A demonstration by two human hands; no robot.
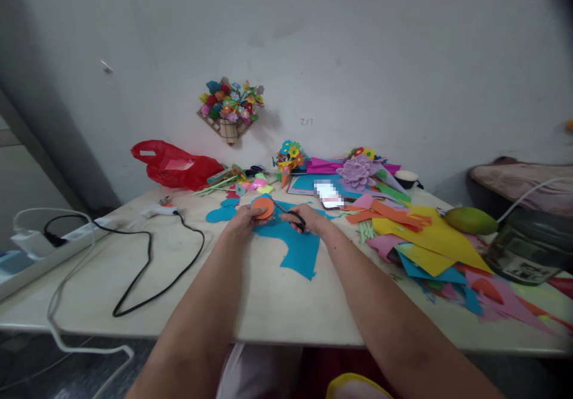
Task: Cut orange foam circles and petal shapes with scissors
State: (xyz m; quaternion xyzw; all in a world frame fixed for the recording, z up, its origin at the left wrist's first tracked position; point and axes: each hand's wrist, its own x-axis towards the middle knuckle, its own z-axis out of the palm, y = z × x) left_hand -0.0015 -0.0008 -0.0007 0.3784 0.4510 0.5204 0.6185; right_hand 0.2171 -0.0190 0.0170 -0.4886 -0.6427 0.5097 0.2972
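Note:
My left hand [242, 220] pinches an orange disc [263, 209] against a blue sheet [302, 247], which looks like craft foam. My right hand [308, 219] is closed around the black handles of a pair of scissors [295, 221]. Their blades point left, toward the disc and the blue sheet's upper edge; whether they are parted I cannot tell. Curved cut-outs shape the lower left side of the sheet. Left of my left hand lie blue round pieces [219, 214] on the table.
A glue gun [159, 210] with a looping black cord lies left, near a power strip [67, 241]. Coloured foam scraps [425, 238], a green mango [471, 220] and a glass jar [530, 247] crowd the right. Behind are a phone [328, 194], foam flowers [358, 173] and a red bag [174, 165].

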